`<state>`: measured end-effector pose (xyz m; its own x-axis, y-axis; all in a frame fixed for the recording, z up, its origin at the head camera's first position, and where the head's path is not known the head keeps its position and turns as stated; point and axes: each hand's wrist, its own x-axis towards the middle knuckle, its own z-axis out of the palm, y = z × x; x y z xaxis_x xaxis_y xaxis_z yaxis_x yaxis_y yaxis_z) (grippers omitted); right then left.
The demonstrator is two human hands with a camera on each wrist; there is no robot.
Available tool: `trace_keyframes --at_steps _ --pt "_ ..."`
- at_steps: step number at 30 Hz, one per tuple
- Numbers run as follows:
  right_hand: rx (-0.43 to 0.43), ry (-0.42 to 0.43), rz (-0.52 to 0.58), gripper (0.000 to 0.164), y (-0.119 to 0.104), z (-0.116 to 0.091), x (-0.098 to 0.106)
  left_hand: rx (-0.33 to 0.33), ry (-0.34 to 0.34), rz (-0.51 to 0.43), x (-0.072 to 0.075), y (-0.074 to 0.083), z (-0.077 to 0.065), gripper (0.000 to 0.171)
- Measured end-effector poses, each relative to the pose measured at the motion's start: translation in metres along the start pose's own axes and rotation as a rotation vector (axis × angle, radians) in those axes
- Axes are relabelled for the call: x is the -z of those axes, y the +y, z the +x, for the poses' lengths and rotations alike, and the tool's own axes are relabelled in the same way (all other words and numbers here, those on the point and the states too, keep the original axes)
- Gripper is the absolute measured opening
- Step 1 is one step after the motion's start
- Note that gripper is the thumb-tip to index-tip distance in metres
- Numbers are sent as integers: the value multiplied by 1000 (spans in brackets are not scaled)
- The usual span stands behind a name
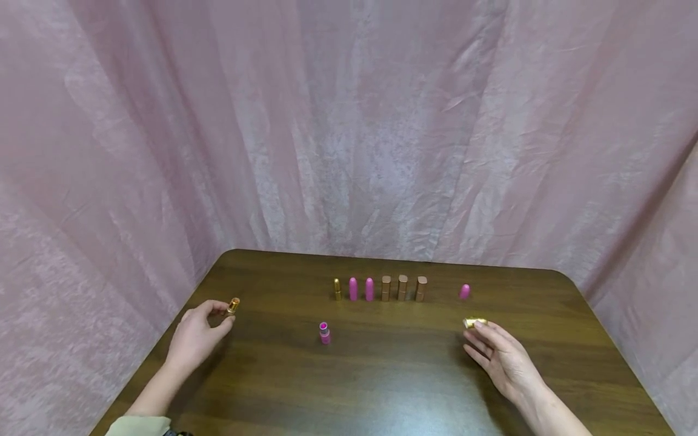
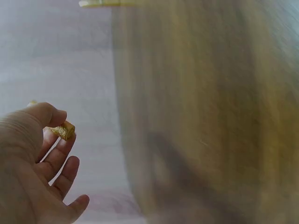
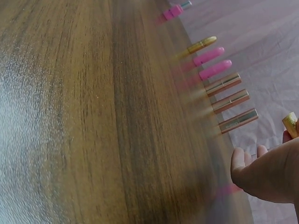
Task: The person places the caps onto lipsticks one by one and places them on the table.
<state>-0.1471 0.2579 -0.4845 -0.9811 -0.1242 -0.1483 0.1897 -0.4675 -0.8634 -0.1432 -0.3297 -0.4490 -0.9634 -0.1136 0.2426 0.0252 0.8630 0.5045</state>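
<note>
My left hand (image 1: 191,342), over the left side of the table, pinches a small gold lipstick tube (image 1: 234,306) between thumb and fingers. The left wrist view shows the tube's textured gold end (image 2: 66,130) past the thumb, the other fingers spread loosely. On the right, my right hand (image 1: 507,362) holds a gold lipstick cap (image 1: 474,323) at its fingertips, above the table. Only part of that cap shows in the right wrist view. An uncapped pink lipstick (image 1: 325,333) stands between the hands. A pink cap (image 1: 465,292) stands behind the right hand.
Along the back of the brown wooden table (image 1: 392,375) runs a row: a gold lipstick (image 1: 337,289), two pink lipsticks (image 1: 353,289) and three rose-gold lipsticks (image 1: 402,288). A pink curtain (image 1: 371,133) hangs behind the table and on both sides.
</note>
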Motion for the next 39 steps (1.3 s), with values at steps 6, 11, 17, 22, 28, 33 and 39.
trace_keyframes --at_steps 6,11,17,22,28,33,39 --pt "-2 7 -7 16 2 -1 -1 -209 66 112 -6 35 5 21" --pt "12 20 -4 18 0 -1 -2 -367 78 176 -15 66 10 19" --pt "30 18 -8 19 -3 -3 -6 -499 63 188 -27 107 14 22" --pt "33 11 -26 19 -4 -3 -13 -594 28 184 -40 140 16 21" --pt "15 55 -52 15 -2 0 -27 -681 -7 193 -58 169 18 19" --pt "-2 92 -28 12 1 4 -43 -732 -36 192 -72 189 19 18" --pt "-9 143 21 12 10 7 -64 -775 -37 206 -86 216 23 16"
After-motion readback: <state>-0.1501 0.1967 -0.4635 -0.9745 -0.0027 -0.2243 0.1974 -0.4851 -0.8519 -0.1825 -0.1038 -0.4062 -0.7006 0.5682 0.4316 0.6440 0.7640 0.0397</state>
